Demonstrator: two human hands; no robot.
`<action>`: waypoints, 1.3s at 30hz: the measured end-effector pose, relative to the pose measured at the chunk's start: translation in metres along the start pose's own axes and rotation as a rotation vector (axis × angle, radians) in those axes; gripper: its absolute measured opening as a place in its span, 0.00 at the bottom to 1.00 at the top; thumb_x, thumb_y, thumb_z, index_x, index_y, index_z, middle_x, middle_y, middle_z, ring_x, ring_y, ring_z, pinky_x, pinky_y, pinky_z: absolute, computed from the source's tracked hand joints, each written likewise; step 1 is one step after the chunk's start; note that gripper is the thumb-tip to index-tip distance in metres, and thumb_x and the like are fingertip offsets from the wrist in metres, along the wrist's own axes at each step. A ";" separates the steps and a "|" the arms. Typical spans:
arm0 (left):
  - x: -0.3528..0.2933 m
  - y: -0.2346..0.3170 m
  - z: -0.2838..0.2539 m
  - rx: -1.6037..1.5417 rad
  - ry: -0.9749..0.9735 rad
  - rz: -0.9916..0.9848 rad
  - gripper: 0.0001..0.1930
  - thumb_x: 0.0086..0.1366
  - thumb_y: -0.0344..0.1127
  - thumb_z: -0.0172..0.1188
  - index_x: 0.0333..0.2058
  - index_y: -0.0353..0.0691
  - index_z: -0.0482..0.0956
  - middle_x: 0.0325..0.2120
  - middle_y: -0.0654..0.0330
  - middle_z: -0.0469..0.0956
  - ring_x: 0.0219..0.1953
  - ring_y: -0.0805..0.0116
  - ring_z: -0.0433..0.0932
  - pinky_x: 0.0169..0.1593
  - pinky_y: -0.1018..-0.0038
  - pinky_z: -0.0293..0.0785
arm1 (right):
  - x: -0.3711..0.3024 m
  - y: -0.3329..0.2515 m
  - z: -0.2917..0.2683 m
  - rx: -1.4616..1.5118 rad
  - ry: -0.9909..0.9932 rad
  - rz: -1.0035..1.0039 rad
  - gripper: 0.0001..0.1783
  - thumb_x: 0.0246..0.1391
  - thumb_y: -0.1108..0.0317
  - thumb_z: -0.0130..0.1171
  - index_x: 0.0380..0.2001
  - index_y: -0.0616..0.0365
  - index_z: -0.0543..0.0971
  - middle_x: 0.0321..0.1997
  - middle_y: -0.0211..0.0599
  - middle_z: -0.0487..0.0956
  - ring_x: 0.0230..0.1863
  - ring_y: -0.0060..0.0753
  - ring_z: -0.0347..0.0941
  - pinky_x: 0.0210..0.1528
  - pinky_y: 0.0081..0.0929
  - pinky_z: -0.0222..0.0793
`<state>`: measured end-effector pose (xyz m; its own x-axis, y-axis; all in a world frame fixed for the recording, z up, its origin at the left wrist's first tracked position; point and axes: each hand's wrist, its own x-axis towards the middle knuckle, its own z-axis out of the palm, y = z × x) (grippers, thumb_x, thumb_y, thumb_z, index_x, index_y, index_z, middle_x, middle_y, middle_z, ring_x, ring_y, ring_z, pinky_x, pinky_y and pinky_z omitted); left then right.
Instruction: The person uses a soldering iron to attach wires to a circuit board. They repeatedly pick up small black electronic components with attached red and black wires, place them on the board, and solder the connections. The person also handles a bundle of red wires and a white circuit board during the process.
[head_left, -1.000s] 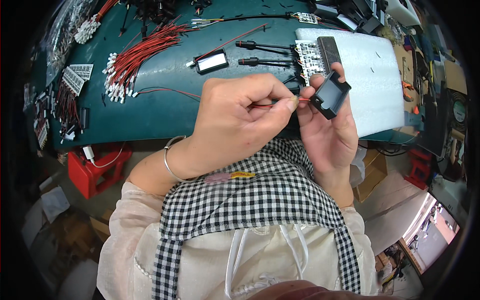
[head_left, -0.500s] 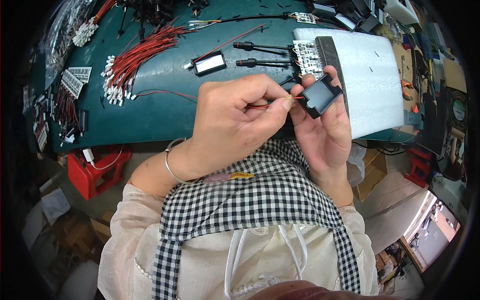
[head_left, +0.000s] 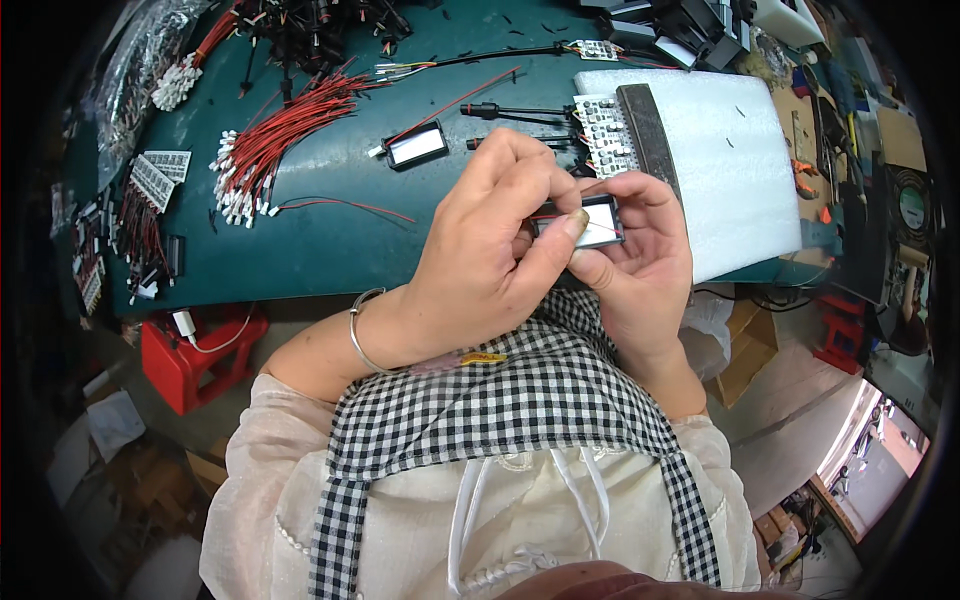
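Note:
A small black rectangular case [head_left: 602, 222] with a bright white inside is in my right hand [head_left: 648, 262]. Its thumb is at the near edge and its fingers wrap the far and right sides. My left hand [head_left: 500, 235] pinches a thin red wire [head_left: 546, 216] at the left end of the case, thumb and fingertips close against it. Part of the wire crosses the white inside; the rest is hidden by my fingers. Another black case [head_left: 416, 147] with a white inside and a red wire lies on the green table [head_left: 330, 255].
A bundle of red wires with white connectors [head_left: 290, 135] lies to the left. Behind my hands are small circuit boards [head_left: 606, 135] with black cables, beside a dark bar [head_left: 650, 140] on a white foam block [head_left: 735, 190]. Black housings [head_left: 690, 30] are piled at the far right.
The case has turned from a steep tilt to flatter, its inside now looking bright white. My left fingertips have come up to its left end, and the wire now reaches across the inside.

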<state>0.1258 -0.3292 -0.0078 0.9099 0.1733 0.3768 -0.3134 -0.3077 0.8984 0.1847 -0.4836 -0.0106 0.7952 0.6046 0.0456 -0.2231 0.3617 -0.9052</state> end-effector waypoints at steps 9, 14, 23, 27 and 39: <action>0.000 0.004 -0.001 0.008 -0.004 -0.011 0.03 0.61 0.22 0.59 0.33 0.33 0.74 0.35 0.60 0.70 0.28 0.80 0.68 0.27 0.85 0.66 | 0.009 -0.014 -0.003 -0.626 -0.011 -0.293 0.06 0.50 0.76 0.65 0.31 0.65 0.80 0.36 0.42 0.80 0.39 0.33 0.76 0.43 0.26 0.71; 0.006 0.008 -0.012 0.011 -0.016 -0.108 0.04 0.59 0.23 0.63 0.31 0.33 0.76 0.31 0.62 0.74 0.27 0.81 0.70 0.27 0.84 0.67 | 0.028 -0.038 -0.002 -0.963 -0.042 -0.569 0.05 0.47 0.78 0.65 0.29 0.66 0.80 0.29 0.42 0.81 0.31 0.35 0.77 0.37 0.25 0.73; 0.064 -0.042 -0.079 0.434 0.163 -0.155 0.07 0.58 0.32 0.65 0.30 0.35 0.80 0.21 0.66 0.78 0.25 0.81 0.73 0.29 0.81 0.69 | 0.161 -0.050 -0.039 -0.748 -0.095 -0.252 0.12 0.57 0.67 0.61 0.42 0.63 0.81 0.39 0.35 0.83 0.38 0.23 0.78 0.41 0.20 0.72; 0.062 -0.091 -0.096 0.766 0.110 -0.159 0.07 0.56 0.35 0.65 0.32 0.39 0.82 0.27 0.56 0.81 0.30 0.59 0.81 0.35 0.66 0.76 | 0.230 -0.009 -0.054 -1.683 -0.133 -0.718 0.12 0.49 0.66 0.64 0.38 0.56 0.82 0.44 0.38 0.79 0.48 0.46 0.73 0.50 0.39 0.70; -0.025 -0.019 -0.161 0.719 -0.020 -0.109 0.08 0.50 0.30 0.68 0.31 0.39 0.82 0.28 0.61 0.79 0.37 0.61 0.76 0.43 0.67 0.72 | 0.157 -0.050 -0.058 -0.817 -0.093 -0.050 0.13 0.60 0.69 0.57 0.46 0.64 0.73 0.44 0.43 0.79 0.41 0.28 0.75 0.43 0.24 0.71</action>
<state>0.0657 -0.1775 0.0023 0.9327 0.2233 0.2833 0.0292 -0.8295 0.5577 0.3533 -0.4479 0.0171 0.7356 0.6706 0.0962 0.3201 -0.2188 -0.9218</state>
